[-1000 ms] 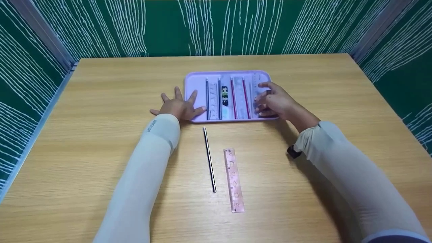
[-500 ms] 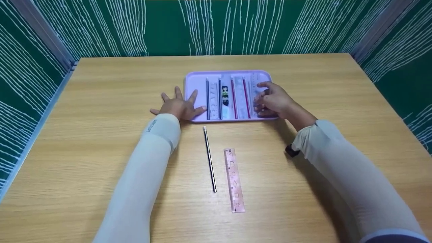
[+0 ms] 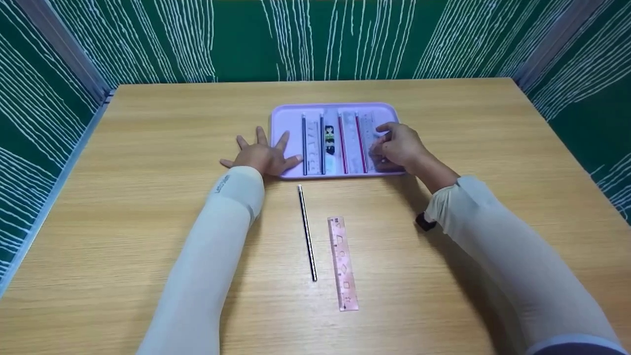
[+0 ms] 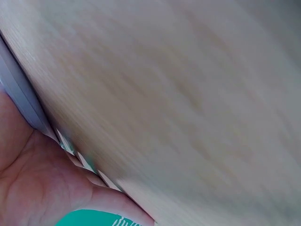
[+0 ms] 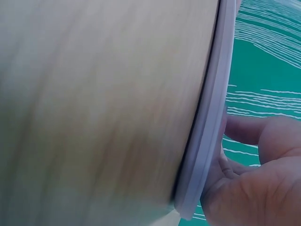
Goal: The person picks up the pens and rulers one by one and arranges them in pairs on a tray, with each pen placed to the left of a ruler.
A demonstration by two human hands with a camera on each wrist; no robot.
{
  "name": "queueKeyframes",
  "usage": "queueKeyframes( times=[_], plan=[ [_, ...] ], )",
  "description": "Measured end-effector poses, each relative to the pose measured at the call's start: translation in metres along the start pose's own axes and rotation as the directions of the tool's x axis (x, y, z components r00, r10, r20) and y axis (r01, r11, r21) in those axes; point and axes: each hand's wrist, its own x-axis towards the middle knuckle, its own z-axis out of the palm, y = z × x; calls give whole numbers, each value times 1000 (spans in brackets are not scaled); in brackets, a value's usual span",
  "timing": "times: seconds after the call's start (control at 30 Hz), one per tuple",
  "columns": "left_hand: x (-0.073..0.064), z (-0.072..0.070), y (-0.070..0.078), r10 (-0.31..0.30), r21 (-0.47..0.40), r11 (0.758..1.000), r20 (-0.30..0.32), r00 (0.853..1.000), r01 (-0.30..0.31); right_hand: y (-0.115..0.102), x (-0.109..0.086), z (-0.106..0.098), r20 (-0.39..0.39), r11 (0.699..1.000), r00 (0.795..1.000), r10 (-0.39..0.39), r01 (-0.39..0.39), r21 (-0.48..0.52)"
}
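My left hand [image 3: 260, 157] lies with fingers spread across the near-left corner of a lilac tray [image 3: 287, 118], thumb on the tray and the other fingers mostly on the table. At the tray's right side, my right hand [image 3: 400, 145] has bent fingers on a clear ruler [image 3: 368, 127], whose near part they cover. Left of this ruler stands a row of a red pencil [image 3: 362, 148], another clear ruler, a second red pencil [image 3: 342, 148], a small cartoon-printed item [image 3: 329, 139], a dark pencil [image 3: 322, 153], a ruler [image 3: 312, 148] and another dark pencil [image 3: 304, 153].
On the wooden table [image 3: 148, 236], nearer the body, lie a dark striped pencil [image 3: 307, 234] and a pink ruler [image 3: 342, 264] with shape cut-outs. Green walls [image 3: 236, 39] with white streaks enclose the far side and both flanks.
My right hand has shifted slightly left, and the clear ruler under it has slid left towards the red pencil. The left hand and tray have stayed in place.
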Motion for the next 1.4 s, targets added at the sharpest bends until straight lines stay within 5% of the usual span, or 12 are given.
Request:
queueKeyframes(
  times=[0.3,0.6,0.97,1.2,1.4],
  plan=[
    [1,0,0,-1,-4,1000,6,1000,1,-3,-4,1,-62,987,998,-18,7,-160],
    [1,1,1,7,11,1000,-3,1000,-7,-6,-9,5,-91,988,996,-22,8,-155],
    [2,-2,0,0,21,1000,19,1000,0,-10,-24,9,-82,997,996,-37,43,71],
    [-3,-2,2,-9,0,1000,9,1000,9,-14,-37,20,-8,953,999,-43,44,298],
    [-1,-2,1,-9,7,1000,14,1000,9,-17,-51,33,59,936,994,-96,70,344]
  ],
)
